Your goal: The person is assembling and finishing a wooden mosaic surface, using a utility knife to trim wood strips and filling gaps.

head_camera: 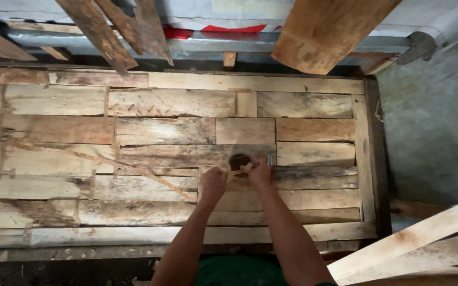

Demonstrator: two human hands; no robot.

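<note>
Head view, looking straight down. Left hand [212, 181] curled into a loose fist, knuckles up, pinching a small pale wooden piece [238, 170] at its left end; forearm reaching up from the bottom edge. Right hand [260, 173] closed too, fingers bent over the same piece's right end, wrist cocked slightly inward. Both hands just beside each other, meeting over a dark round knot hole [239, 160] in the plank panel [176, 153]. Small wooden piece lying at the lower rim of that hole, partly hidden by fingers.

Around: patchwork of worn, stained boards laid in rows, framed by a dark border. Above, slanted rough planks [111, 29] and a broad leaning board [327, 29] overhanging the far edge. Lower right, pale loose boards [409, 243] on a grey concrete floor [433, 122].
</note>
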